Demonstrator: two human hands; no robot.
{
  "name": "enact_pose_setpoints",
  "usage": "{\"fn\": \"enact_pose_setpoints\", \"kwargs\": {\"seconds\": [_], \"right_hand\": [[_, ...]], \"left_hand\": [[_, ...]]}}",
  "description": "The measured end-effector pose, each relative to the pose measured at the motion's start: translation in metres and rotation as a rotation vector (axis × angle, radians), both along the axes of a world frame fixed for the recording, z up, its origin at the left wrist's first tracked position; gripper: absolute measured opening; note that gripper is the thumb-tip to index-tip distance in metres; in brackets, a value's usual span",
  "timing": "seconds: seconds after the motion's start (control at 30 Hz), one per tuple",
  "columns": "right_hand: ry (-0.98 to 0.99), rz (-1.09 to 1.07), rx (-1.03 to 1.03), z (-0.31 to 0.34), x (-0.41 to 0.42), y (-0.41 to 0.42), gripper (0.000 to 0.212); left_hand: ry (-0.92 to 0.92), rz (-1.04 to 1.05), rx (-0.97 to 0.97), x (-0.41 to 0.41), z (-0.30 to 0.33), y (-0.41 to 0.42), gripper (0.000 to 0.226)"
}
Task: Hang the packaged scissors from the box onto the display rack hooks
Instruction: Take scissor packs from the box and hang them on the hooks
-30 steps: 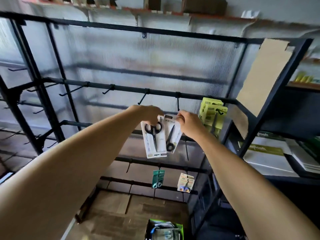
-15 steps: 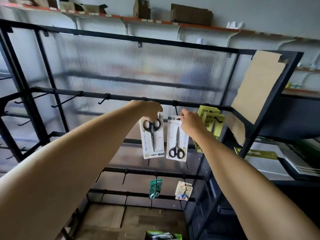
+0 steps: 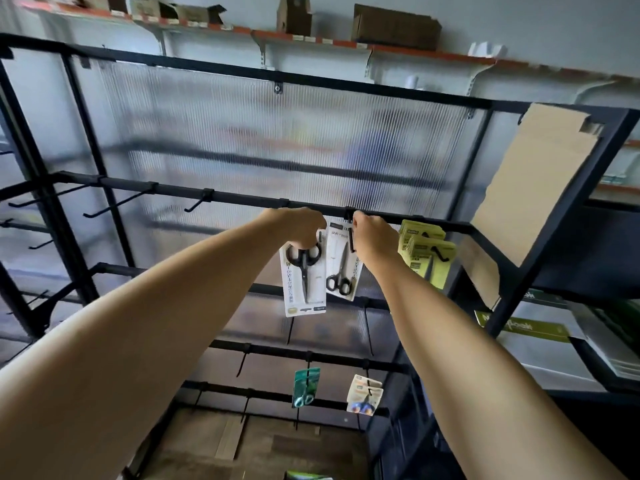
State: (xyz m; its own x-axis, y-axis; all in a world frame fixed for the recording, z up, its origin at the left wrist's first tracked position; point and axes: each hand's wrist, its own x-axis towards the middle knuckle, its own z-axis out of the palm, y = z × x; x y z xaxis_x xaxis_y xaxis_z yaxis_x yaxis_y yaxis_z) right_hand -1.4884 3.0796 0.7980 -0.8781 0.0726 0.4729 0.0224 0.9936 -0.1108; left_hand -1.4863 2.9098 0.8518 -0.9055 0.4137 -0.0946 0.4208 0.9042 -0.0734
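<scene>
Fingers [image 3: 360,220] of my right hand [image 3: 372,239] pinch the top of one scissors pack [image 3: 341,263] right at a hook [image 3: 351,233] on the rack's crossbar [image 3: 242,199]; whether its hole is over the tip I cannot tell. My left hand [image 3: 299,226] is curled round the top of a second scissors pack [image 3: 303,282], just beside the first. If I let go before the hole seats, the pack could drop; crowding both packs could snag them or knock the yellow packs [image 3: 424,254] nearby.
</scene>
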Motion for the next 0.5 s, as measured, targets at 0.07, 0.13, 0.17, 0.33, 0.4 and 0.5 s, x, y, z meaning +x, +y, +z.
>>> {"fn": "enact_pose_setpoints", "kwargs": {"seconds": [0.07,0.13,0.17,0.33,0.4,0.5], "right_hand": [[-0.007,-0.025,0.012,0.000,-0.008,0.000,0.018],[-0.012,-0.040,0.005,0.000,-0.015,0.000,0.018],[-0.014,-0.046,-0.004,-0.001,-0.017,0.000,0.017],[0.003,-0.053,-0.208,-0.018,-0.008,0.005,0.035],[-0.009,-0.111,-0.412,-0.035,-0.004,0.010,0.050],[-0.251,-0.125,-0.499,-0.070,0.002,0.015,0.030]], "left_hand": [[-0.012,0.019,0.006,-0.002,-0.001,0.001,0.065],[-0.017,0.017,-0.006,-0.006,-0.006,0.003,0.065],[-0.028,0.019,-0.015,-0.007,-0.008,0.003,0.065],[-0.082,0.044,-0.028,-0.009,-0.017,0.006,0.067],[-0.093,0.027,-0.030,-0.011,-0.017,0.005,0.067],[-0.102,0.003,-0.033,-0.009,-0.017,0.003,0.071]]}}
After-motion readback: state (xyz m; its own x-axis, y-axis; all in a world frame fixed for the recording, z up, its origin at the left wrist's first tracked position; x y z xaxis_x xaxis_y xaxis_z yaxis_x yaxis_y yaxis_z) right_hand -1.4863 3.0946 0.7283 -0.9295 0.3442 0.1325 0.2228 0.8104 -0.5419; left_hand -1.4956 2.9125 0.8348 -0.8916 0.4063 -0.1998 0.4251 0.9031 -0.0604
